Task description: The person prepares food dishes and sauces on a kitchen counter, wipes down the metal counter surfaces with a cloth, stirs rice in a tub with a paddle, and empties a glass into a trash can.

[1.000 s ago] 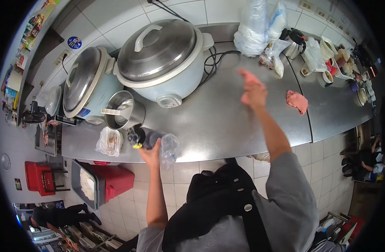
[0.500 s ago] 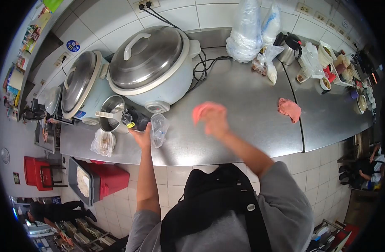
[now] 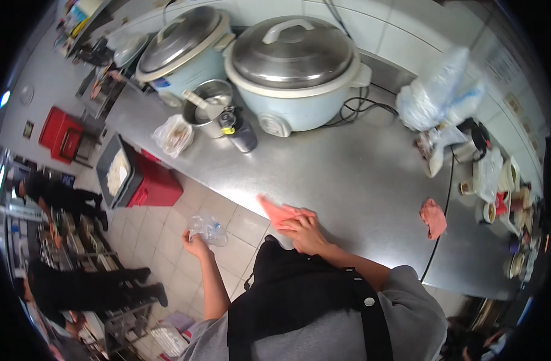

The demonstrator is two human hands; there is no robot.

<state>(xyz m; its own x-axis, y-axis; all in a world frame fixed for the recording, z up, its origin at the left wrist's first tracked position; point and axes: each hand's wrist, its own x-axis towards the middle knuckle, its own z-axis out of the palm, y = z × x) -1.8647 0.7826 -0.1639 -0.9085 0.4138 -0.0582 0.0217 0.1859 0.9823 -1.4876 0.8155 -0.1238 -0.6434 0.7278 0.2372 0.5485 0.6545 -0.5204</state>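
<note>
A pink cloth lies at the front edge of the steel counter, pressed under my right hand, whose fingers are bent over it. Out past the counter edge, above the tiled floor, my left hand is closed on a crumpled clear plastic bag. On the counter a dark bottle with a yellow-marked cap stands upright beside a steel pot that has a light-coloured handled utensil in it. Left of them sits a knotted plastic bag with something inside.
Two large rice cookers stand along the wall with cables beside them. A second pink cloth lies at the right, near bagged goods and containers. A red bin stands on the floor. People in dark clothes work at the left.
My left hand has left the bottle and moved off the counter with the clear bag. My right hand has brought the pink cloth to the front edge. The view has turned leftward.
</note>
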